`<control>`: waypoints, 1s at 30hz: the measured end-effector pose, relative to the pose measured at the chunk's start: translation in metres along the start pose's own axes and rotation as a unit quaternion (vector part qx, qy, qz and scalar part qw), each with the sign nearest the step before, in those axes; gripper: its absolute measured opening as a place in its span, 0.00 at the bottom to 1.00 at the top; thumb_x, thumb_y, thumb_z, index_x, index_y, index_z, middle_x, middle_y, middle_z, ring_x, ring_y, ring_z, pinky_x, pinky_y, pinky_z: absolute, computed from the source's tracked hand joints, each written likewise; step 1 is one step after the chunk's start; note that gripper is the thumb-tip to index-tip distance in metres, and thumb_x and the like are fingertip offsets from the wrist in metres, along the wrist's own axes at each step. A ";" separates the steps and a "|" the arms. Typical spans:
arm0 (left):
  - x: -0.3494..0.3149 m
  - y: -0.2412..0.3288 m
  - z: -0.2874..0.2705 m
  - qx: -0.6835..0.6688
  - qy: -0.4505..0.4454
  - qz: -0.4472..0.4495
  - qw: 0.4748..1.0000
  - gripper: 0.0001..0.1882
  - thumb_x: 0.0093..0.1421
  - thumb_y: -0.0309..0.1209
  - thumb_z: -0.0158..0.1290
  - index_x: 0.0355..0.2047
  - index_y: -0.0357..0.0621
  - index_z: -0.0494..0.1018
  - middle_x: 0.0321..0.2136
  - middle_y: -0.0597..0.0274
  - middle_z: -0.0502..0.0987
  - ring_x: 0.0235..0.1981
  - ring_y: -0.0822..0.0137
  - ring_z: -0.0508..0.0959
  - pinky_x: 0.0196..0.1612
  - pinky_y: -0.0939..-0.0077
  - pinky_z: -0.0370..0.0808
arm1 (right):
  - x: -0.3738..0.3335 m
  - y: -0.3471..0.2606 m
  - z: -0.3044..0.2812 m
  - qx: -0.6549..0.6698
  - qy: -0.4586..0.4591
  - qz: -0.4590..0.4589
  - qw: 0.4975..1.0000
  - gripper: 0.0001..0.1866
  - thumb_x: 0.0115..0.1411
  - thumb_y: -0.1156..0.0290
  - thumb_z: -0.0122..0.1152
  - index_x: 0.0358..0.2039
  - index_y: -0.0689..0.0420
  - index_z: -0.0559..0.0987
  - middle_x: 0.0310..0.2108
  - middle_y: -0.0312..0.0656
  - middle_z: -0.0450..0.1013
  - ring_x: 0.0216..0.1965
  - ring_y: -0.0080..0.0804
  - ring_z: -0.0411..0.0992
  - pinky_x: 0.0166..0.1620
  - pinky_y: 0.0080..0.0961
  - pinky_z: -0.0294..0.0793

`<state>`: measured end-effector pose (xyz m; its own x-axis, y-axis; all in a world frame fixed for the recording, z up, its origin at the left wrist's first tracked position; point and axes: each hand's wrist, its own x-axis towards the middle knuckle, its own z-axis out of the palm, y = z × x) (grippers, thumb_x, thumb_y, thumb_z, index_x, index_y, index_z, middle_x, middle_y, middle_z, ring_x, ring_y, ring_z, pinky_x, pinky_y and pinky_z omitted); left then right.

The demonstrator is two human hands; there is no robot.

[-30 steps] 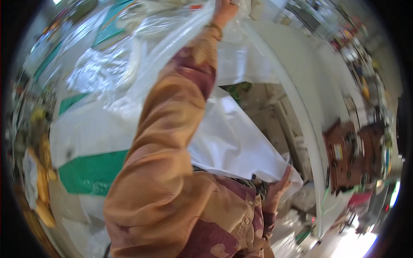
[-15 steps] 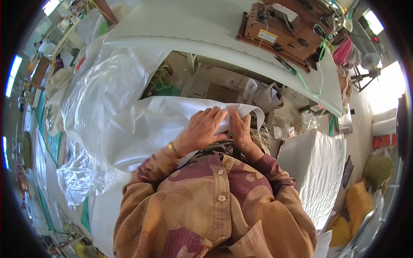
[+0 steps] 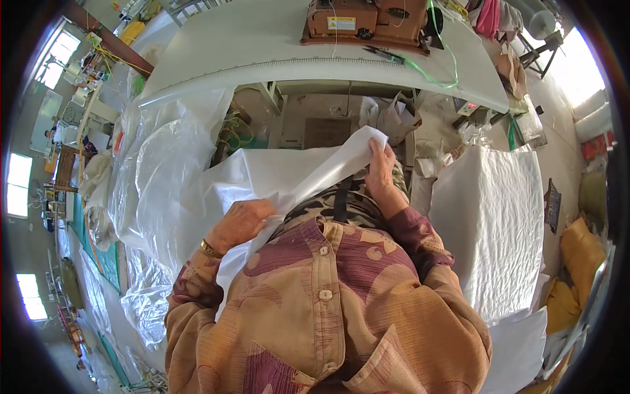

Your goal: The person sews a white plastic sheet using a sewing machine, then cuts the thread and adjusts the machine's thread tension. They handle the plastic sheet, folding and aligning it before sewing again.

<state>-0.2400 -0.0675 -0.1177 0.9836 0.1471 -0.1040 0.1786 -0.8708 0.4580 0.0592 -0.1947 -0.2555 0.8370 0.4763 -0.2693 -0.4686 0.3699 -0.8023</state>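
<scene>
A glossy white sheet of cloth or plastic film lies across my lap, its near edge pulled into a slanting fold. At the sheet's right end, my right hand pinches the corner between thumb and fingers and holds it raised. Lower and further left, my left hand is closed on the near edge, its fingertips partly hidden by the material. Leftward, the white sheet runs into a heap of clear plastic film.
A pale worktable with a ruler along its front edge stands ahead. It carries a brown sewing machine and dark thread snips. To my right is a stack of white sheets; a paper-like bag sits beneath the table.
My hands, close together before, are now apart. My left hand has moved left and nearer along the sheet's edge; my right hand has lifted the corner slightly farther away. The view has turned right.
</scene>
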 end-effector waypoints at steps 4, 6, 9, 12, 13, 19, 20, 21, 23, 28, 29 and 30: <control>0.014 0.018 -0.047 -0.091 -0.017 0.019 0.996 0.15 0.55 0.33 0.59 0.41 0.39 0.75 0.33 0.52 0.77 0.36 0.49 0.78 0.39 0.61 0.75 | -0.002 -0.002 -0.007 -0.313 -0.037 -0.170 0.934 0.08 0.60 0.69 0.59 0.32 0.62 0.76 0.27 0.32 0.72 0.30 0.20 0.67 0.33 0.25 0.69; 0.042 0.040 -0.066 -0.052 0.074 0.076 0.993 0.19 0.55 0.37 0.60 0.43 0.37 0.74 0.36 0.51 0.77 0.37 0.49 0.77 0.40 0.62 0.74 | -0.021 -0.019 0.008 -0.266 -0.073 -0.159 0.948 0.07 0.61 0.72 0.58 0.30 0.63 0.75 0.26 0.31 0.72 0.28 0.17 0.66 0.31 0.20 0.68; 0.092 0.039 -0.040 -0.050 0.088 0.162 0.982 0.19 0.56 0.38 0.61 0.42 0.40 0.74 0.37 0.54 0.77 0.37 0.50 0.78 0.41 0.62 0.74 | -0.034 -0.029 0.019 -0.214 -0.119 -0.124 0.962 0.06 0.61 0.72 0.58 0.30 0.62 0.76 0.26 0.31 0.73 0.29 0.16 0.67 0.31 0.19 0.68; 0.140 0.049 -0.006 -0.071 0.053 0.137 0.987 0.15 0.56 0.37 0.60 0.36 0.39 0.72 0.34 0.52 0.77 0.36 0.49 0.77 0.40 0.58 0.73 | -0.039 -0.035 0.020 -0.132 -0.119 -0.072 0.981 0.06 0.62 0.71 0.58 0.31 0.61 0.76 0.27 0.32 0.74 0.28 0.17 0.69 0.31 0.19 0.69; 0.151 0.051 0.003 -0.076 0.038 0.117 0.989 0.15 0.55 0.36 0.60 0.34 0.38 0.71 0.33 0.51 0.77 0.36 0.48 0.77 0.39 0.57 0.72 | -0.039 -0.035 0.020 -0.113 -0.109 -0.047 0.986 0.07 0.62 0.70 0.59 0.32 0.61 0.76 0.27 0.32 0.74 0.28 0.17 0.69 0.31 0.20 0.69; 0.175 0.041 0.053 -0.119 0.099 0.067 0.986 0.11 0.56 0.31 0.60 0.31 0.37 0.72 0.24 0.54 0.77 0.26 0.55 0.78 0.32 0.63 0.74 | -0.034 -0.025 -0.005 -0.105 -0.089 0.014 0.990 0.12 0.62 0.64 0.62 0.31 0.61 0.76 0.25 0.34 0.73 0.25 0.19 0.69 0.31 0.20 0.69; 0.177 0.036 0.056 -0.177 0.082 0.045 0.980 0.10 0.57 0.30 0.60 0.31 0.37 0.72 0.24 0.56 0.77 0.26 0.59 0.78 0.32 0.67 0.74 | -0.033 -0.024 -0.011 -0.128 -0.097 0.006 0.987 0.12 0.62 0.64 0.62 0.31 0.61 0.76 0.25 0.35 0.73 0.25 0.20 0.69 0.31 0.20 0.69; 0.179 0.028 0.061 -0.234 0.066 0.022 0.970 0.09 0.57 0.29 0.60 0.31 0.36 0.73 0.24 0.58 0.77 0.26 0.64 0.78 0.32 0.70 0.74 | -0.032 -0.023 -0.015 -0.151 -0.105 -0.001 0.983 0.13 0.62 0.64 0.62 0.31 0.61 0.76 0.25 0.35 0.73 0.26 0.20 0.69 0.32 0.20 0.69; 0.184 0.016 0.068 -0.320 0.039 -0.017 0.947 0.07 0.58 0.27 0.59 0.31 0.36 0.74 0.24 0.62 0.78 0.26 0.72 0.77 0.32 0.76 0.74 | -0.032 -0.017 -0.017 -0.157 -0.124 -0.005 0.980 0.13 0.62 0.63 0.62 0.31 0.61 0.75 0.27 0.36 0.74 0.29 0.21 0.70 0.34 0.20 0.71; 0.192 0.001 0.088 -0.418 0.024 -0.067 0.906 0.05 0.61 0.25 0.57 0.30 0.36 0.74 0.25 0.69 0.77 0.29 0.79 0.76 0.34 0.81 0.74 | -0.040 -0.014 -0.021 -0.126 -0.147 0.053 0.980 0.10 0.64 0.66 0.60 0.34 0.61 0.75 0.31 0.35 0.74 0.34 0.20 0.71 0.39 0.20 0.72; 0.193 0.000 0.090 -0.415 0.032 -0.070 0.906 0.05 0.60 0.25 0.58 0.31 0.36 0.74 0.25 0.68 0.77 0.28 0.78 0.76 0.35 0.81 0.74 | -0.037 -0.010 -0.024 -0.127 -0.149 0.057 0.979 0.10 0.64 0.66 0.60 0.34 0.61 0.75 0.32 0.35 0.74 0.34 0.19 0.71 0.40 0.20 0.72; 0.192 0.000 0.092 -0.412 0.040 -0.074 0.907 0.05 0.60 0.25 0.58 0.32 0.36 0.74 0.26 0.68 0.77 0.28 0.78 0.76 0.35 0.81 0.74 | -0.034 -0.006 -0.028 -0.128 -0.151 0.061 0.978 0.10 0.64 0.67 0.59 0.34 0.61 0.74 0.32 0.35 0.74 0.35 0.19 0.70 0.40 0.19 0.72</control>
<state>-0.0528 -0.0819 -0.2186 0.9402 0.2961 -0.1682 0.2326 -0.1978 0.9522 0.0412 -0.2356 -0.2560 0.6399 0.7326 -0.2319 -0.4403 0.1022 -0.8920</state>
